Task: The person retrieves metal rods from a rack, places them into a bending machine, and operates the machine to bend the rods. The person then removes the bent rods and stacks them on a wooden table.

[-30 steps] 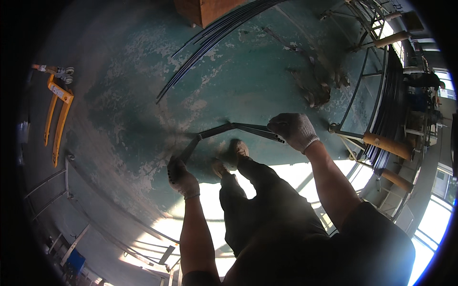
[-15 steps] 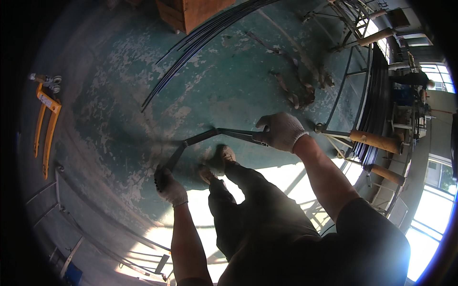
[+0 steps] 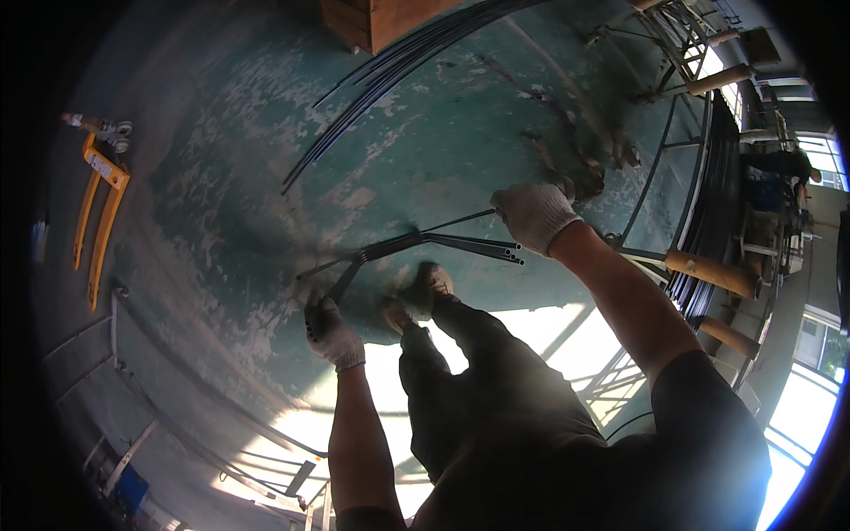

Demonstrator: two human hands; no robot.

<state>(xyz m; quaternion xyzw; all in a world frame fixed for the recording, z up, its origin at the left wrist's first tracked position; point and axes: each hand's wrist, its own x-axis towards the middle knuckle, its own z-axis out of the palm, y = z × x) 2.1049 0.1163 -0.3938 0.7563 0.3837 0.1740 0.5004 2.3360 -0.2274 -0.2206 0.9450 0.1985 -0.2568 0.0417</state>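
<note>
A bundle of thin dark tubes [image 3: 390, 247], bent in two places, hangs in front of me above the floor. My left hand [image 3: 335, 336], in a white knit glove with dark fingertips, is closed round the bundle's left end. My right hand [image 3: 535, 216], gloved the same way, grips the end of a single tube [image 3: 460, 219] that angles up away from the rest. Just below that hand, the open round ends of the other tubes [image 3: 496, 251] fan out free. Near my left hand one thin tube end [image 3: 305, 274] sticks out apart from the bundle.
Long dark rods [image 3: 354, 99] lie on the green floor ahead, beside a wooden crate [image 3: 394, 22]. A yellow pallet jack [image 3: 108, 190] is at the left. To the right stands a metal rack with brown rollers [image 3: 711, 272] and long dark bars. Another person [image 3: 784, 165] is far right.
My right hand has moved up and lifted one tube away from the others, whose right ends it held before. My left hand keeps hold of the left end. The view has shifted slightly.
</note>
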